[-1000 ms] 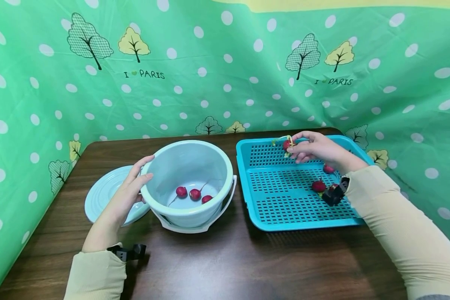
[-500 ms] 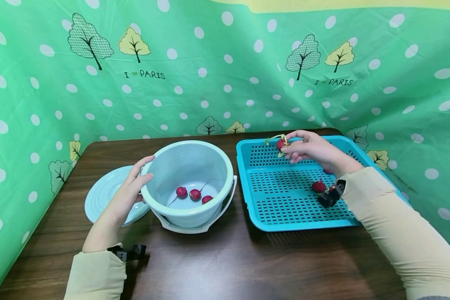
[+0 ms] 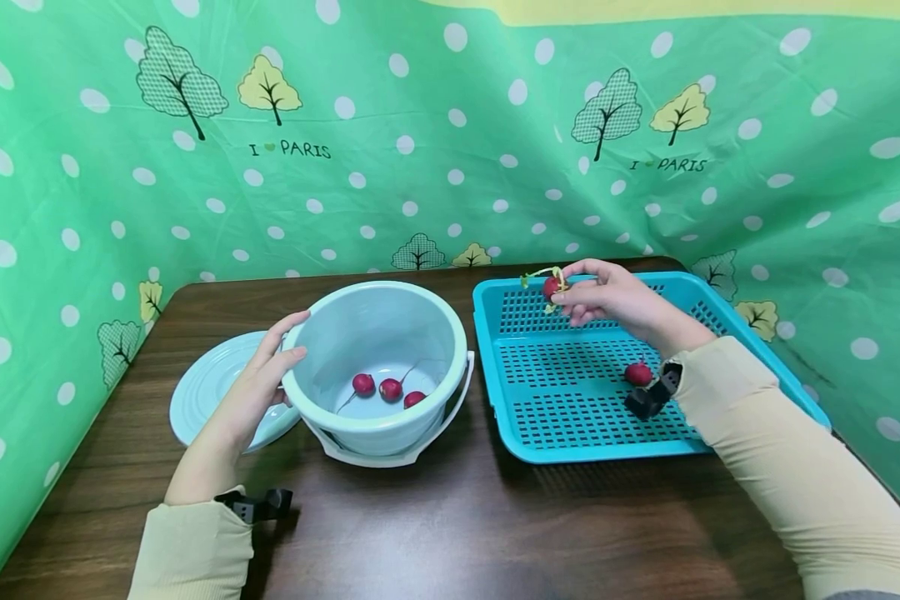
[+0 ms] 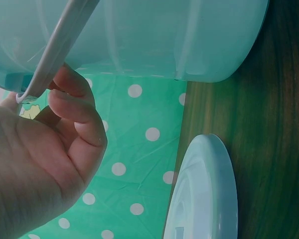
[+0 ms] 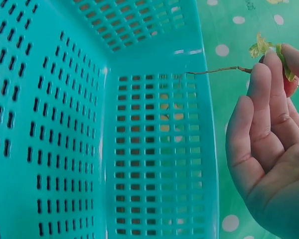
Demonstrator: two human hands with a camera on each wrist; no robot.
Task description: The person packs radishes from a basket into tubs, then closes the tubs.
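A pale blue bucket stands left of centre with 3 red radishes on its floor. My left hand holds its rim, thumb over the edge and fingers curled beneath it in the left wrist view. Over the far part of a turquoise basket, my right hand pinches a radish with wilted greens. The thin root of that radish points toward the basket in the right wrist view. Another radish lies in the basket, near the black wrist camera; my forearm hides the basket's right part.
A round pale blue lid lies flat on the dark wooden table, left of the bucket and partly behind my left hand. The bucket's white handle hangs down. A green dotted cloth hangs behind the table.
My right hand has moved left with the radish, still over the basket's far part. The left hand and the bucket stay put.
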